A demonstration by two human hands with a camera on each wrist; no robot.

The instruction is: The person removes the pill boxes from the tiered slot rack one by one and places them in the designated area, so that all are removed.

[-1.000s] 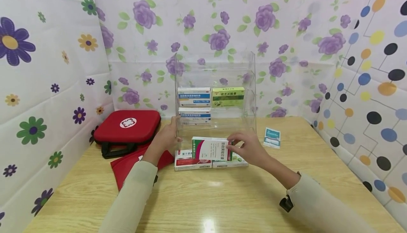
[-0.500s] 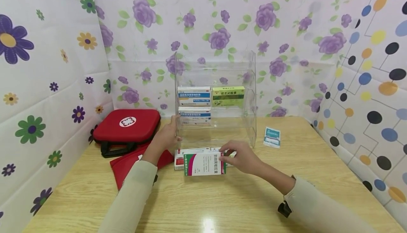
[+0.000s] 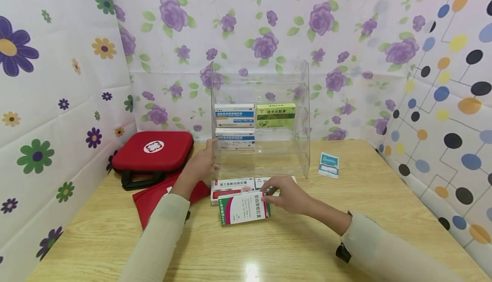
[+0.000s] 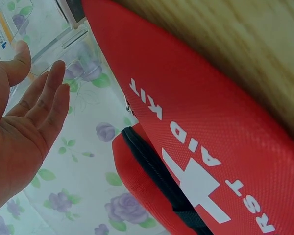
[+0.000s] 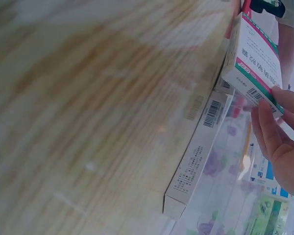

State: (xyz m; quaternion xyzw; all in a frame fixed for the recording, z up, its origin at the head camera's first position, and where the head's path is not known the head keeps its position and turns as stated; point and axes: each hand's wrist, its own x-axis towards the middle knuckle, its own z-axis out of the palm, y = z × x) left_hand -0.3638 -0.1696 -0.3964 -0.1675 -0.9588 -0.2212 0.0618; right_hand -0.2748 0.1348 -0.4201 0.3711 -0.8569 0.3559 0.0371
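Note:
My right hand (image 3: 290, 196) pinches the right end of a white medicine box (image 3: 242, 209) with green and magenta bands, thumb in front. The box leans tilted, close over the table, in front of two flat-lying boxes. One is a red-and-white medicine box (image 3: 230, 183); the other, a white box (image 5: 201, 147), is partly covered by my right hand in the head view. My left hand (image 3: 200, 166) is at the left side of a clear acrylic rack (image 3: 280, 148), its fingers extended and thumb apart in the left wrist view.
The rack bears two blue-and-white boxes (image 3: 235, 116) and a green box (image 3: 275, 116). On the left lie a red hard case (image 3: 153, 154) and a red first aid pouch (image 4: 186, 112). A teal-and-white sachet (image 3: 328, 165) lies right of the rack. Patterned cloth walls surround the table (image 3: 307, 248).
My right hand has brought the green-and-magenta box from before the rack's bottom tier toward me, down and slightly left, tipping it back. The left hand stays at the rack.

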